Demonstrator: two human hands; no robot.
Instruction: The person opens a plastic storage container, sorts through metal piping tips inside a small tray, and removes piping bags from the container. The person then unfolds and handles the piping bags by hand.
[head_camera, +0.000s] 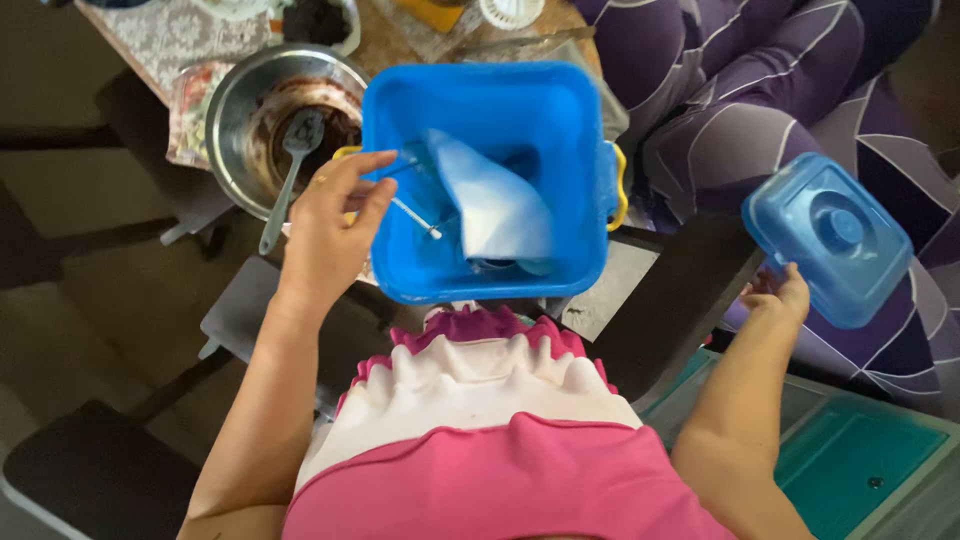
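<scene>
A square blue plastic container with yellow side latches stands open in front of me. Inside it lies a pale blue piping-bag-like sheet. My left hand rests at the container's left rim, its fingers pinching a thin white stick that points into the container. My right hand is off to the right, holding the container's translucent blue lid from below, well apart from the container.
A steel mixing bowl with dark batter and a spoon sits left of the container. A person in purple patterned clothing sits at the upper right. A teal bin lies at the lower right, dark stools at the left.
</scene>
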